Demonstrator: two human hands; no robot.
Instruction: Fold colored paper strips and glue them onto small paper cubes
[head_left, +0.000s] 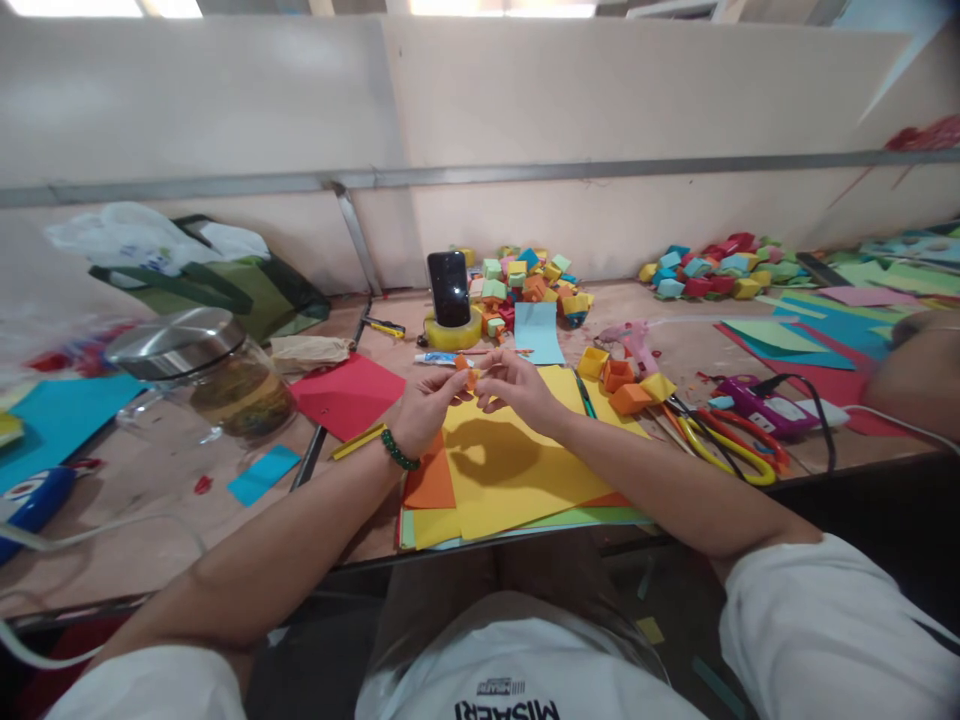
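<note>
My left grip pinches the small orange paper piece; my right grip touches it, perhaps for steadiness; whether this one pinches, I cannot tell.

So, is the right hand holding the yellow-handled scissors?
No, the yellow-handled scissors lie on the table, while the right hand is up by the small orange piece.

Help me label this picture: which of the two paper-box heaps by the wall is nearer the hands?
The left heap, beside the upright phone; the right heap lies farther from both the left hand and right hand.
</note>
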